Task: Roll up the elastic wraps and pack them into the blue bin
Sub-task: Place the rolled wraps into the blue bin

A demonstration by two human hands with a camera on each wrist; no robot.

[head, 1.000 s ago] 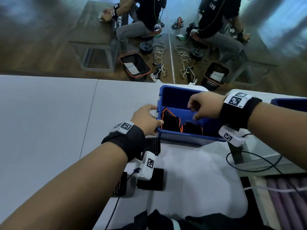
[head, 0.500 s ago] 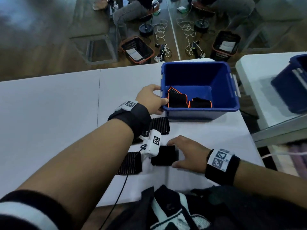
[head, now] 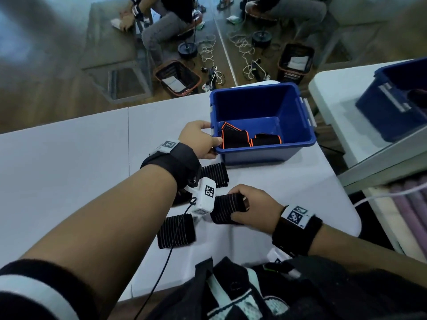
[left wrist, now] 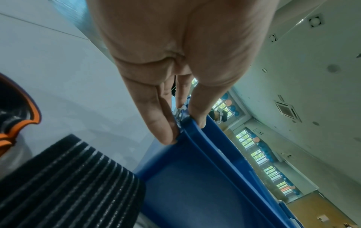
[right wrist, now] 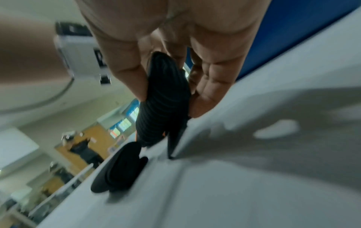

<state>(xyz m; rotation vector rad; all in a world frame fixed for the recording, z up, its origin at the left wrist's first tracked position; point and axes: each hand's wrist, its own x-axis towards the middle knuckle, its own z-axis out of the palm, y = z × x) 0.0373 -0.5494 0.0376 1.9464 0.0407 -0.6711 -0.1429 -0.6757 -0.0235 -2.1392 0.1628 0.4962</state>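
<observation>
Since a second ago my right hand (head: 251, 207) left the blue bin (head: 265, 147); its fingers (right wrist: 126, 74) now clamp a rolled wrap (head: 227, 209). Left hand (head: 199, 140) fingers (left wrist: 160, 123) pinch the bin's rim.

Each bare forearm ends in a black wristband (head: 172, 161) topped by a white fiducial tag (head: 297, 215); at 6 o'clock of the left band hangs a white tagged camera module (head: 206, 197) trailing a thin black cable (head: 171, 251).

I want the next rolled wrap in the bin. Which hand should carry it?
Right. The right hand already grips a rolled black ribbed elastic wrap, while the left hand holds the blue plastic bin rim.
</observation>
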